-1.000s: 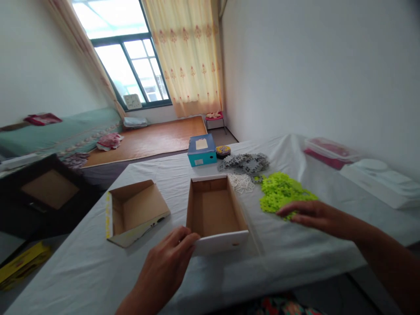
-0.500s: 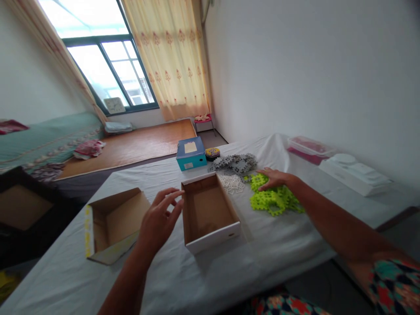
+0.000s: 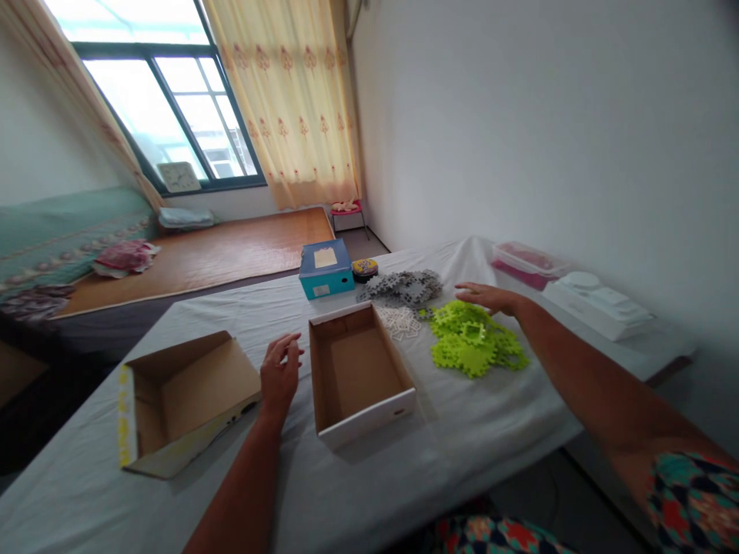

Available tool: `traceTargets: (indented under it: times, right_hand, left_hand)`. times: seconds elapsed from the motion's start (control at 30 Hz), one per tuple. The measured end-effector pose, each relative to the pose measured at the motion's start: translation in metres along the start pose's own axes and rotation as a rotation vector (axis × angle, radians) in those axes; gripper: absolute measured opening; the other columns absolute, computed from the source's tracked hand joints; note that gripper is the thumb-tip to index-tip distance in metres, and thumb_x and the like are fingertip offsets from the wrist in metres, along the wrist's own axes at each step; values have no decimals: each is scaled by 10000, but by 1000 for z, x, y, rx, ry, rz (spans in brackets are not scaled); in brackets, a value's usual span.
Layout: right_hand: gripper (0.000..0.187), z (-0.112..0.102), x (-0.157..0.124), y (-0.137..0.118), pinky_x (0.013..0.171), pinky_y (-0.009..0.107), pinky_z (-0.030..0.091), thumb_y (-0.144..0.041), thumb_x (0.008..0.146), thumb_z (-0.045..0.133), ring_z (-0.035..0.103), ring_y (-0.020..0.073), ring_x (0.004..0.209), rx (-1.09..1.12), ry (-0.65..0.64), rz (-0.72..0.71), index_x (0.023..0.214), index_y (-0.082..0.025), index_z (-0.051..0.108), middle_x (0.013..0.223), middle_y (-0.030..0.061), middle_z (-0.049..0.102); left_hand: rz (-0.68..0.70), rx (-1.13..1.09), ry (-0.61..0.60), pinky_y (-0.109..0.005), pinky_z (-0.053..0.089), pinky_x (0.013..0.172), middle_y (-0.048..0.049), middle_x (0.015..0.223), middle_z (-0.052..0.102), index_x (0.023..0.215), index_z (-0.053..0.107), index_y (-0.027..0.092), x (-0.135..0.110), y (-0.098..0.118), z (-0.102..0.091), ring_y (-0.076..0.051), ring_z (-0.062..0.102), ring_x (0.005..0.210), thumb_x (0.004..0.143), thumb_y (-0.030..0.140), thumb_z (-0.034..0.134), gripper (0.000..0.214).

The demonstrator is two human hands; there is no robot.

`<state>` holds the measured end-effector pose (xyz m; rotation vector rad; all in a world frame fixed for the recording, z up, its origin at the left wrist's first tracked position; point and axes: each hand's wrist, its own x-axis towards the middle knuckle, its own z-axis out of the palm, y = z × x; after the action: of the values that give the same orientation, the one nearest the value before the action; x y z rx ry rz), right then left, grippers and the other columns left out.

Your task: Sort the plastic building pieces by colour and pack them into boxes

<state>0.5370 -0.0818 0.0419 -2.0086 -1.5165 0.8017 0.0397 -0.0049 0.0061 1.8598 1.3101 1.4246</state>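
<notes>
An empty cardboard box (image 3: 356,373) with white outer walls sits in the middle of the white-covered table (image 3: 369,477). My left hand (image 3: 280,372) hovers just left of it, fingers loosely curled and apart, holding nothing. My right hand (image 3: 488,297) is stretched out flat over the far edge of a heap of lime-green puzzle-like pieces (image 3: 474,347), fingers extended. Beyond the box lie a small pile of white pieces (image 3: 401,322) and a bigger pile of grey pieces (image 3: 401,286).
A second open cardboard box (image 3: 185,396) lies at the left. A teal box (image 3: 326,268) and a small round tin (image 3: 365,268) stand at the far edge. A pink lidded container (image 3: 526,263) and a white flat object (image 3: 597,304) sit at the right by the wall.
My left hand let go of the box's near corner and drew back to its left side. My right hand moved from the near edge of the green pieces to their far edge.
</notes>
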Motion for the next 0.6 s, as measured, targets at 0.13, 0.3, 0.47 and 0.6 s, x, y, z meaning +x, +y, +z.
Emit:
traceTargets:
  times: [0.13, 0.3, 0.47, 0.6]
  right_hand:
    - [691, -11, -3, 3, 779, 478, 549, -714, 794, 450, 489, 351, 1244, 5, 36, 100, 1326, -284, 549, 1482, 89, 416]
    - [504, -11, 0, 10, 946, 401, 475, -616, 794, 516, 584, 287, 1128, -207, 102, -183, 1071, -241, 707, 1203, 68, 662]
    - [573, -13, 1, 17, 955, 399, 453, -618, 741, 590, 609, 299, 1071, -461, 129, -236, 1110, -192, 695, 1132, 111, 684]
    - [751, 4, 8, 2, 1066, 432, 344, -638, 704, 653, 455, 310, 1280, -568, 134, -311, 1317, -213, 563, 1375, 118, 535]
  left_hand:
    - [-6, 16, -48, -238, 587, 538, -82, 1105, 613, 1039, 649, 160, -2, -5, 1, -121, 645, 725, 890, 433, 454, 367]
    - [3, 12, -90, -236, 585, 535, -79, 1079, 623, 999, 668, 169, -2, -7, 4, -129, 647, 718, 875, 465, 479, 373]
    - [-4, 20, -93, -236, 583, 535, -80, 1092, 627, 1007, 668, 175, -1, -14, 4, -133, 648, 718, 874, 468, 484, 371]
    - [5, 14, -116, -239, 586, 560, -83, 1090, 635, 996, 673, 176, 0, -17, 6, -153, 658, 774, 874, 465, 483, 367]
